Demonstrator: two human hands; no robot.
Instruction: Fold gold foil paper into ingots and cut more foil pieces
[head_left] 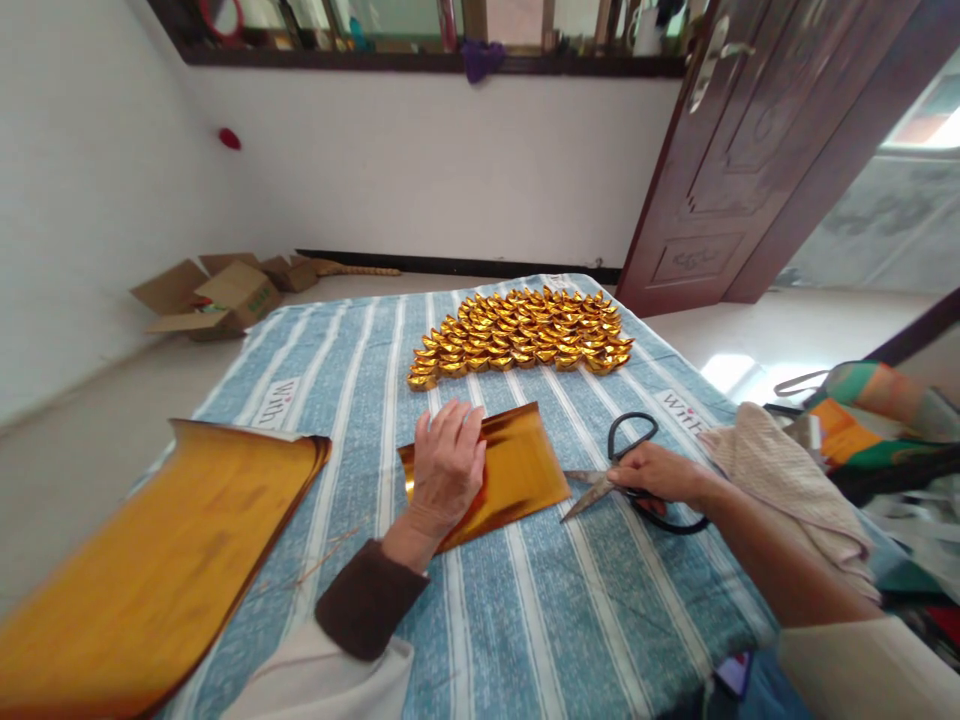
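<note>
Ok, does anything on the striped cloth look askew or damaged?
Only minor. The stack of gold sheets at the left overhangs the edge of the striped cloth, its far corner curled up. The folded gold ingots sit in tidy rows; the left hand presses one gold sheet flat, the right hand holds the scissors.

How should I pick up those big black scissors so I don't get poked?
Take the scissors by their black loop handles, coming from the right, where the right hand lies. The blades point left toward the gold sheet, so keep off that end.
</note>
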